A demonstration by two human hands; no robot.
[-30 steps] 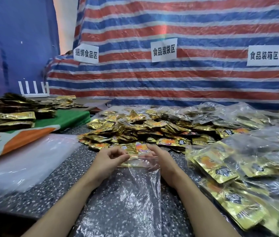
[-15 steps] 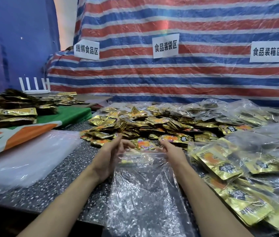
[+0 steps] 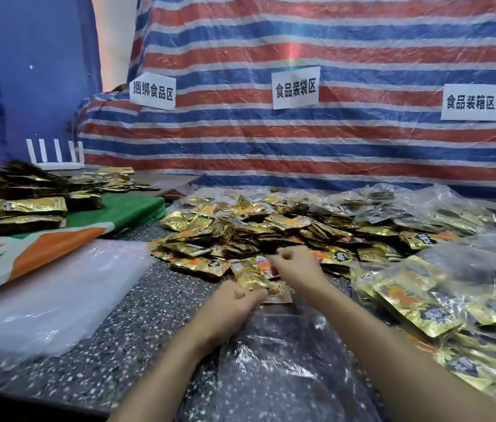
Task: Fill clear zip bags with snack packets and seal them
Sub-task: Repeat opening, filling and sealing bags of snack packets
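Observation:
An empty clear zip bag lies flat on the speckled table in front of me, mouth toward a big pile of gold snack packets. My left hand holds the bag's left mouth edge with curled fingers. My right hand reaches into the near edge of the pile, fingers curled round a gold packet. A few loose packets lie right at the bag's mouth, between my hands.
Filled clear bags of packets are heaped on the right. A stack of empty clear bags lies at left, beside a green-orange cloth bearing bundled packets. A striped tarp with paper signs hangs behind.
My right hand has left the bag's mouth and reached forward into the packet pile. My left hand has stayed at the bag's edge, and the view shifted slightly.

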